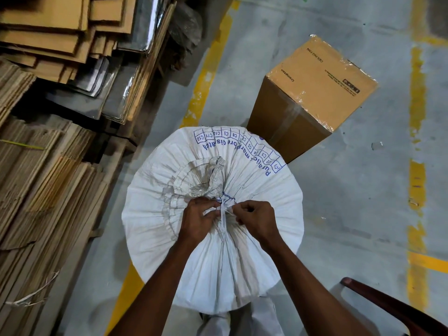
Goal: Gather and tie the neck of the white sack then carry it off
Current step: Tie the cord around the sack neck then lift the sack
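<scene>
A full white woven sack (155,214) with blue print stands upright on the floor right below me. Its neck (208,177) is gathered into a crumpled bunch at the top centre. A thin white tie strip (222,215) runs around the base of the bunch and hangs down towards me. My left hand (197,220) pinches the tie and gathered cloth from the left. From the right, my right hand (258,220) pinches the other end of the tie. Both hands meet at the knot, fingers closed on it.
Stacks of flattened cardboard (43,146) fill the left side. A tall taped brown carton (312,93) stands just behind the sack on the right. Yellow lines (417,141) mark the grey concrete floor. A dark red chair arm (392,309) juts in at the bottom right.
</scene>
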### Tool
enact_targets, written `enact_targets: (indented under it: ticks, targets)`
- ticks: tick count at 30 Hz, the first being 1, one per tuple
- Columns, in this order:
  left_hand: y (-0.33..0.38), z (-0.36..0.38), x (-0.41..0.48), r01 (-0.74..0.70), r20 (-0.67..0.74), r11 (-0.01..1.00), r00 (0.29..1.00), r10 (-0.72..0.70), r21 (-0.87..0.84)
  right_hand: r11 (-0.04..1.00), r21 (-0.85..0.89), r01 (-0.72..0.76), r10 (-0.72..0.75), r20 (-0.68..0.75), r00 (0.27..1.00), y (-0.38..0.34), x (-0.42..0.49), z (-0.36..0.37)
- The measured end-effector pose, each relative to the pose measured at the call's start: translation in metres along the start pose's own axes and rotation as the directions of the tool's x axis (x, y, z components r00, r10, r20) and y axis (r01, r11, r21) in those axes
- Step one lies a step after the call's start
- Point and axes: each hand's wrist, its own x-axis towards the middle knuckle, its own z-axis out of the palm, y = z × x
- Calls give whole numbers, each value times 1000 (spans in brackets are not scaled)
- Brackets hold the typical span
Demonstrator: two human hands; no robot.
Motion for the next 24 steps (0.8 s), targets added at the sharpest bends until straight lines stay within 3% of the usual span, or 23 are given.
enact_targets:
  ticks: [19, 24]
  targets:
    - [-1, -2, 4, 17, 14, 1000, 1000, -17, 1, 994, -95, 47, -45, 23, 999, -1, 8, -2]
    - [12, -4, 1, -39, 54, 999, 998, 41, -37, 968, -226, 110, -68, 184, 981, -12, 25, -1]
